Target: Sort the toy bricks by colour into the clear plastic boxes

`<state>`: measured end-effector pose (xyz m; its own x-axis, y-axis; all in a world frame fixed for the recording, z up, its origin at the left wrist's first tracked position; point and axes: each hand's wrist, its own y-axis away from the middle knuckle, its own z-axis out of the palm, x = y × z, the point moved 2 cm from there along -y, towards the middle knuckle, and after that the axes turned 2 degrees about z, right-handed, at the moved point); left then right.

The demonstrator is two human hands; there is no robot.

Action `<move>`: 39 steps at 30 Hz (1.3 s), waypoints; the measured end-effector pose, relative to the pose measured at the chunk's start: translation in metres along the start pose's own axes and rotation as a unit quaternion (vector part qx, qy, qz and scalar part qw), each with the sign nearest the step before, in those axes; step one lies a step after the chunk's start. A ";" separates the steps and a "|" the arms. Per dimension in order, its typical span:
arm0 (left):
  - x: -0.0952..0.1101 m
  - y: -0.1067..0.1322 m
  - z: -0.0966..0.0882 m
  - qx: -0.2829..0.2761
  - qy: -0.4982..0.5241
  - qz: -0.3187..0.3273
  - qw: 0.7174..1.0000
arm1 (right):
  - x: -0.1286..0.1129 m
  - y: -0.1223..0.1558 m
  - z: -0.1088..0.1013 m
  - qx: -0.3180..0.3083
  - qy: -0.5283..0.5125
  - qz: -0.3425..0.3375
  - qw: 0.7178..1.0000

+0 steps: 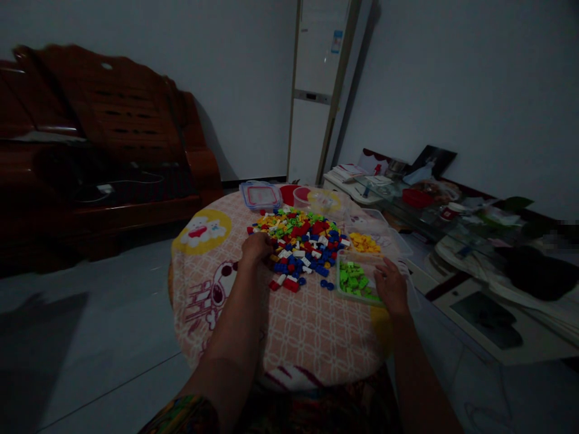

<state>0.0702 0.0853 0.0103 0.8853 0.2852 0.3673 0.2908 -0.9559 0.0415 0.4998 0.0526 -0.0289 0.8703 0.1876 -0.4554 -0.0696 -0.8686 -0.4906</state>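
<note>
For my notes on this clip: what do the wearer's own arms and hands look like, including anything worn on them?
Both the left hand and the right hand are ungloved, and the forearms are bare. A sleeve with a dark, multicoloured print, including green and yellowish tones, shows on the left arm; none shows on the right. No watch or bracelet is discernible in the dim light.

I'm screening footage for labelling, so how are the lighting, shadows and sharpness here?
Head view: dim overall, the wooden sofa very dark around its seat; head view: a dark shadow on the floor at lower left; head view: colours of the toy bricks readable, their fine edges soft.
</note>
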 end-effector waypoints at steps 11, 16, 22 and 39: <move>0.016 -0.001 0.003 0.025 0.255 0.069 0.964 | -0.002 0.000 -0.001 0.002 0.002 -0.005 1.000; 0.087 0.006 0.031 -0.032 0.369 0.194 0.908 | -0.002 0.000 0.000 -0.003 -0.003 -0.003 1.000; 0.187 0.017 0.065 -0.058 0.411 0.308 0.856 | -0.002 0.000 -0.001 -0.001 0.004 -0.012 1.000; 0.039 0.013 -0.009 0.011 0.173 0.158 0.972 | -0.004 0.000 0.000 0.005 0.003 -0.004 1.000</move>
<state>0.1049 0.0828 0.0334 0.7571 -0.0670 0.6498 0.0348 -0.9892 -0.1426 0.4960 0.0523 -0.0270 0.8742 0.1912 -0.4464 -0.0677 -0.8623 -0.5019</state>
